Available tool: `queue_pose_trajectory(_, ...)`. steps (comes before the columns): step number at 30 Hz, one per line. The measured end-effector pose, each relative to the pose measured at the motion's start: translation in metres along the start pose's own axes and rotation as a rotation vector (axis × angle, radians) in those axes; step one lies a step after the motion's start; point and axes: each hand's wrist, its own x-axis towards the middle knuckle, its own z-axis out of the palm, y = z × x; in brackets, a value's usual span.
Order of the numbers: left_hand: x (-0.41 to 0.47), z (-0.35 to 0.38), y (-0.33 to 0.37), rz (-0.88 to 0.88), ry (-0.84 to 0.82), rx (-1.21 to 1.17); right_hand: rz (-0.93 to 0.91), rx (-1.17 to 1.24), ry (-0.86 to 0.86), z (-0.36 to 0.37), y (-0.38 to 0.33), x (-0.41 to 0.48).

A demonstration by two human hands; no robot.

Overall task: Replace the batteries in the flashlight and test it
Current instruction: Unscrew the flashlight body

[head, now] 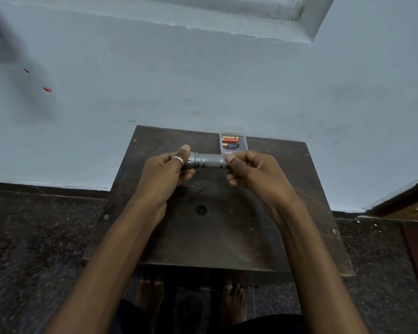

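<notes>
While forearms converge, left hand [165, 168] and right hand [249, 169] fingers clasp flashlight [209, 161] — level.

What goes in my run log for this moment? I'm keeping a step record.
left hand: grips head of grey metal flashlight | right hand: grips tail end | two batteries in clear tray | dark wooden table
</notes>
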Motion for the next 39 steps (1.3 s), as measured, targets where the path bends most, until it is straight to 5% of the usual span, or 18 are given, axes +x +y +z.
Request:
queue_pose_trajectory(24,0.0048,-0.0051,-0.0017,-0.001,-0.006,-0.013,0.018,0.096,-0.032,0.0013,-0.0039,-0.0007)
queue_pose_trajectory(30,0.0056,-0.0036,-0.0029,-0.002,-0.015,-0.002,0.037,-0.049,0.017,0.0011,0.0002,-0.0002)
queue_pose_trajectory(39,0.0064,-0.0057,-0.0011,-0.008,0.012,-0.011,-0.021,0.113,-0.041,-0.0033,-0.0021,0.0013)
